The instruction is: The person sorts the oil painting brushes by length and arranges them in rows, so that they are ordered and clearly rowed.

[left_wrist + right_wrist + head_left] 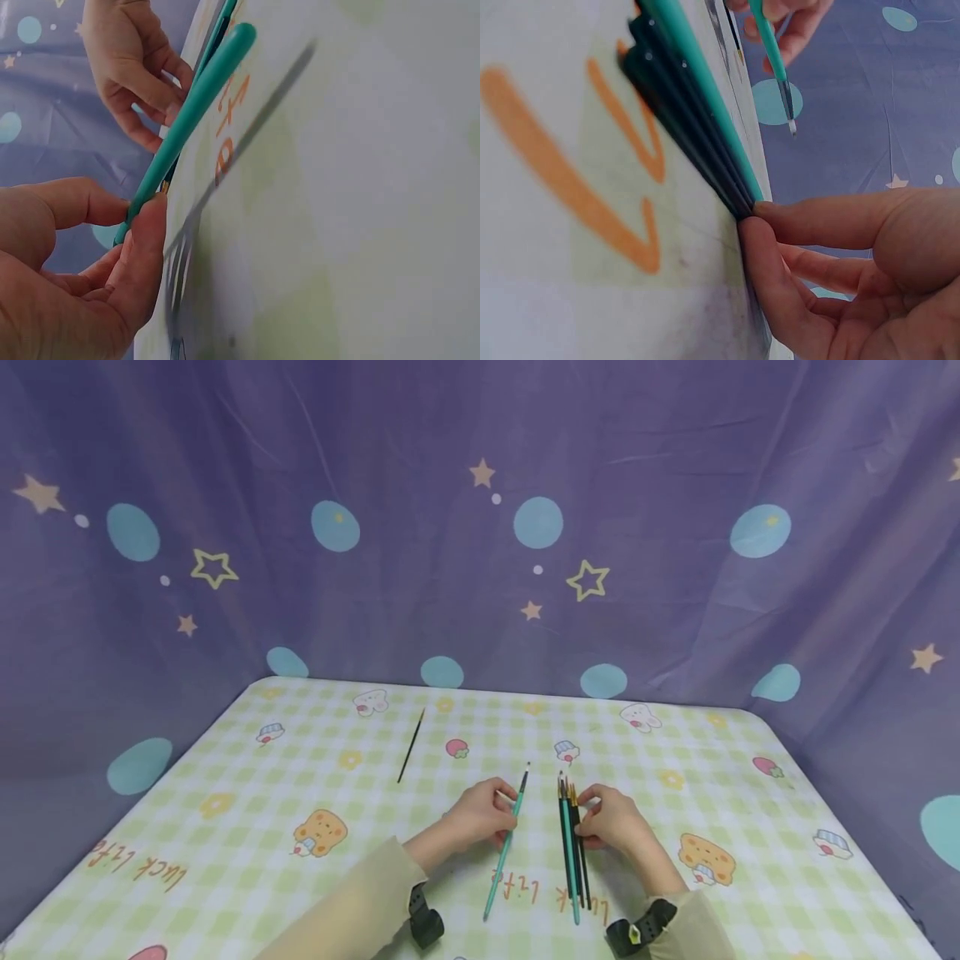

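Between thumb and fingers, my left hand pinches a teal paintbrush. Its pale tip points away from me, and in the left wrist view the brush's rounded teal end is held off the cloth, casting a shadow. My right hand grips a bundle of paintbrushes, one teal among several dark ones, all lying roughly side by side with bristles at the far end. In the right wrist view thumb and forefinger pinch the bundle close to the tabletop. A small gap separates the held brush from the bundle.
A thin dark paintbrush lies alone farther back, left of the middle. The table wears a green-and-white checked cloth with printed cartoons and lettering. Behind its far edge hangs a purple curtain with stars and blue spots.
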`<move>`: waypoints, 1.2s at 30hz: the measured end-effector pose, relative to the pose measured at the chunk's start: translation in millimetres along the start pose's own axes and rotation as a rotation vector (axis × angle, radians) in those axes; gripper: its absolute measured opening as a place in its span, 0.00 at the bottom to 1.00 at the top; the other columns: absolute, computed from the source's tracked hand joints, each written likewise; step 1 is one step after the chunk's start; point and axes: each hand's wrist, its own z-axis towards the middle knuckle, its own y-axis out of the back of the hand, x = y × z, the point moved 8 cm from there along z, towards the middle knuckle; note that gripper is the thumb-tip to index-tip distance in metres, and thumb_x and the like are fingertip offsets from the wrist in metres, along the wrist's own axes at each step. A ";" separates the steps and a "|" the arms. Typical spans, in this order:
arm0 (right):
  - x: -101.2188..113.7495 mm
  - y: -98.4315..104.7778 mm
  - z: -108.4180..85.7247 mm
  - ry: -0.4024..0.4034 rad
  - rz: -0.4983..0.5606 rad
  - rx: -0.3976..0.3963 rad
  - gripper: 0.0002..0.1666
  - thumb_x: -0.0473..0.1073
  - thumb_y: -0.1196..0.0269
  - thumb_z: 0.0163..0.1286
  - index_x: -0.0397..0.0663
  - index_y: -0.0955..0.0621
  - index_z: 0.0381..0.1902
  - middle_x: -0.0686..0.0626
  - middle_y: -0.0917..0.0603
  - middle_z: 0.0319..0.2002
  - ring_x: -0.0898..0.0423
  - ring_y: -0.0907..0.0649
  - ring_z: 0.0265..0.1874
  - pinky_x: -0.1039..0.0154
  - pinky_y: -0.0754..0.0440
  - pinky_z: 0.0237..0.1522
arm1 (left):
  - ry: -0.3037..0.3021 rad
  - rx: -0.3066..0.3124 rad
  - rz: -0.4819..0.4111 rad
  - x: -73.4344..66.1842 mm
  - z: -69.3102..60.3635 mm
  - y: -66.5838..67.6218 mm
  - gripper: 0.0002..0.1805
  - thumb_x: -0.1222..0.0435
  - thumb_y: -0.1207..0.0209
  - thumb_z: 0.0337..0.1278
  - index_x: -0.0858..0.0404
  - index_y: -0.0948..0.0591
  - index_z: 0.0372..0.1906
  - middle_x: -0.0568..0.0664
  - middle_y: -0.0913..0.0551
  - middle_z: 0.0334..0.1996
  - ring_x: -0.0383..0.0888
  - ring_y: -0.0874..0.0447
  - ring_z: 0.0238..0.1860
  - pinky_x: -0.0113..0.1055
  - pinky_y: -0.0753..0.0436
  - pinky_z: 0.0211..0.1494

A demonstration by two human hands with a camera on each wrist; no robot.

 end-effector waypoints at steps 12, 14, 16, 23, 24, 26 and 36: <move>-1.0 1.6 0.4 0.005 -0.019 -0.010 0.22 0.28 0.36 0.51 0.38 0.26 0.46 0.45 0.25 0.28 0.56 0.22 0.21 0.66 0.20 0.22 | -0.051 -0.047 0.095 8.5 -29.0 36.6 0.17 0.76 0.44 0.42 0.68 0.27 0.44 0.51 0.26 0.23 0.41 0.27 0.15 0.36 0.21 0.19; -1.8 1.0 1.1 0.004 -0.016 -0.010 0.22 0.28 0.36 0.51 0.38 0.26 0.46 0.45 0.25 0.28 0.56 0.22 0.21 0.66 0.19 0.23 | -0.059 -0.054 0.114 10.2 -34.7 42.2 0.17 0.75 0.44 0.42 0.68 0.27 0.44 0.51 0.26 0.23 0.42 0.27 0.15 0.36 0.21 0.19; -2.3 0.0 1.6 0.002 -0.008 -0.006 0.22 0.27 0.36 0.51 0.38 0.26 0.45 0.45 0.25 0.29 0.56 0.22 0.22 0.66 0.19 0.23 | -0.056 -0.071 0.137 13.0 -40.6 48.9 0.17 0.75 0.44 0.42 0.67 0.27 0.44 0.51 0.26 0.23 0.42 0.27 0.14 0.36 0.22 0.18; -1.8 -2.3 2.9 0.004 0.007 -0.011 0.22 0.27 0.36 0.50 0.38 0.26 0.45 0.45 0.25 0.29 0.56 0.22 0.22 0.66 0.19 0.23 | -0.048 -0.135 0.181 23.3 -59.3 69.9 0.18 0.75 0.44 0.40 0.67 0.26 0.44 0.50 0.27 0.23 0.43 0.27 0.14 0.35 0.23 0.18; -1.5 -2.5 2.9 0.005 0.008 -0.012 0.22 0.27 0.36 0.50 0.38 0.26 0.45 0.45 0.25 0.29 0.56 0.22 0.22 0.66 0.19 0.22 | -0.039 -0.149 0.180 25.4 -62.5 73.3 0.19 0.76 0.44 0.40 0.67 0.26 0.44 0.50 0.27 0.23 0.43 0.27 0.14 0.35 0.23 0.18; -1.2 -2.6 2.9 0.008 0.006 -0.013 0.21 0.27 0.36 0.50 0.38 0.26 0.44 0.45 0.25 0.28 0.56 0.22 0.21 0.66 0.19 0.22 | -0.019 -0.174 0.182 29.3 -69.1 79.9 0.19 0.76 0.44 0.39 0.67 0.25 0.44 0.50 0.27 0.23 0.43 0.27 0.14 0.35 0.24 0.18; -3.3 -0.1 2.6 0.008 -0.007 -0.021 0.21 0.28 0.35 0.50 0.38 0.26 0.44 0.45 0.25 0.28 0.56 0.22 0.20 0.66 0.19 0.22 | 0.077 -0.209 0.265 47.5 -93.0 104.9 0.19 0.73 0.42 0.41 0.65 0.24 0.45 0.48 0.27 0.23 0.42 0.25 0.15 0.34 0.25 0.19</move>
